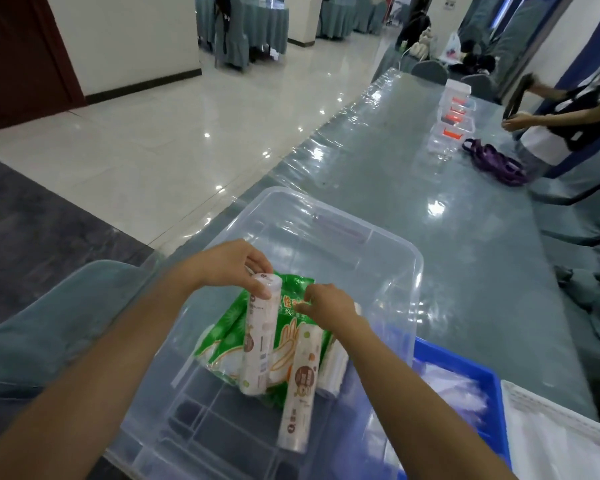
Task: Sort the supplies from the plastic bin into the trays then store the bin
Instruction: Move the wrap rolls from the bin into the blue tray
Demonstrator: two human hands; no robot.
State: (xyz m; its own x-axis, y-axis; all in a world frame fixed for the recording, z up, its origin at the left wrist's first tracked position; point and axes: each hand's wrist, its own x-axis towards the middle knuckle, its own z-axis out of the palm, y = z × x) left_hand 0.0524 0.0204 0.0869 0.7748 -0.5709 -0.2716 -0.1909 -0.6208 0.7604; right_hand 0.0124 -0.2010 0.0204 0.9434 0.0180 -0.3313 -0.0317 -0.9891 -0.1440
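A clear plastic bin (388,244) stands on the table in front of me. Inside it lie green glove packets (222,341), a white roll (300,386) and a smaller plain roll (333,372). My left hand (232,265) grips the top end of another white roll (260,334), holding it tilted over the packets. My right hand (329,306) pinches the upper edge of a green packet. A blue tray (465,372) with clear bags sits right of the bin, and a white tray (551,434) lies beside it.
The long table (430,202) is covered in glossy plastic sheet. Farther along it stand small clear containers (452,112) and a purple strap (496,164). A person (561,123) stands at the far right. A covered chair (49,323) is at my left.
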